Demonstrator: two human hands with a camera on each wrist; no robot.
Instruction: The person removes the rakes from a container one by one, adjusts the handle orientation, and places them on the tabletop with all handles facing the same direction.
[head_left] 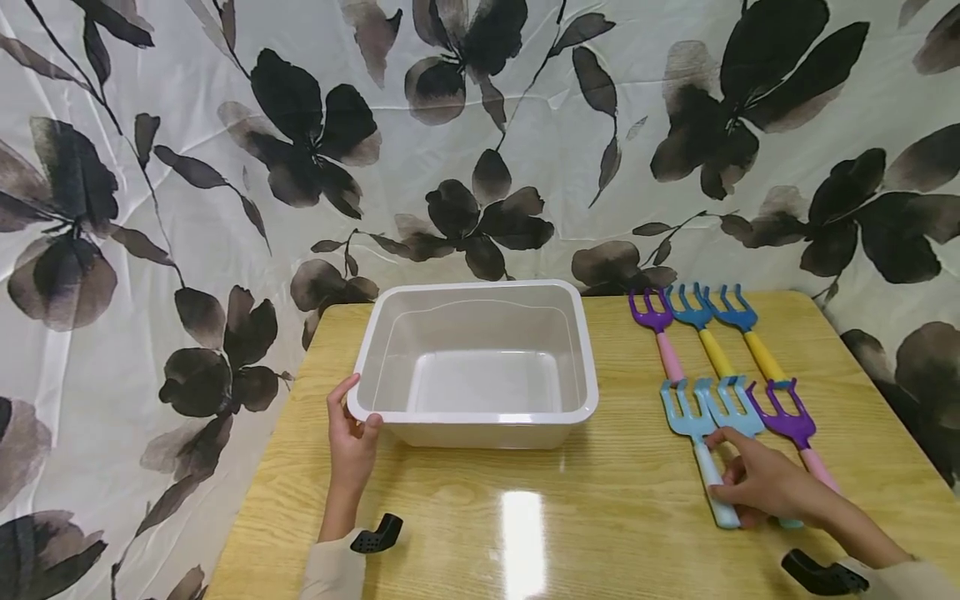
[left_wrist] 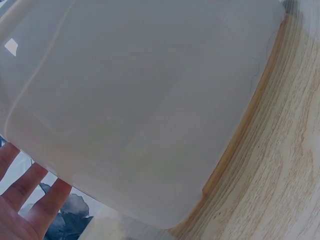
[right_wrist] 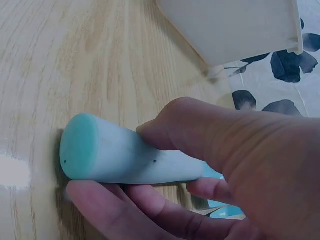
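Note:
In the head view my left hand (head_left: 352, 446) holds a white plastic tub (head_left: 480, 417) by its front left corner, thumb at the front rim. The left wrist view shows its fingers (left_wrist: 47, 205) at the edge of the tub wall (left_wrist: 150, 110). On the right, my right hand (head_left: 772, 482) pinches the pale handle of a light blue toy hand fork (head_left: 707, 471). Up close in the right wrist view, thumb and fingers lie on either side of the handle (right_wrist: 120, 150), near its turquoise end. A second light blue fork (head_left: 733, 408) is partly hidden under this hand.
A purple fork with pink handle (head_left: 798, 429) lies right of the hand. Behind are another purple fork (head_left: 660, 321) and two blue forks with yellow handles, one (head_left: 701, 321) beside the other (head_left: 742, 321). Floral cloth (head_left: 465, 142) hangs behind the wooden table (head_left: 442, 517).

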